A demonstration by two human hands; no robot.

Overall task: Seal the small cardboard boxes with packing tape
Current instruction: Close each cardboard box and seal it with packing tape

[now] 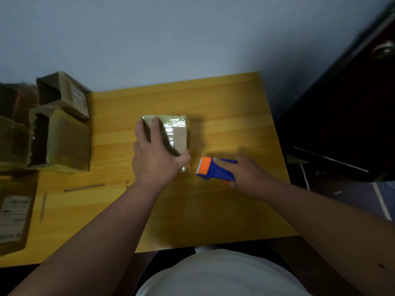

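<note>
Your hands work side by side near the middle of the yellow wooden bench (pixel 224 107): your left hand (pixel 155 159) is spread over the small cardboard box (pixel 180 138), fingers reaching across its top to the far edge and thumb hooked round the near right corner, gripping it down. Your right hand (pixel 249 174) is wrapped round the blue handle of the tape dispenser (pixel 213 169), whose orange head points left, just beside the box's near right corner without clearly touching it. That box lies flat on the bench, and glossy clear tape (pixel 171 124) already shines across its top and down its near end. Off to your left, a labelled box (pixel 14 216) sits at the bench's near left edge, and two thin strips (pixel 83 187) lie on the wood beside it. Farther back on the left stands a cluster of open cardboard boxes (pixel 62 133), their openings facing left. Beyond the bench is a pale wall (pixel 171 39), with a dark door (pixel 352 103) on your right.
</note>
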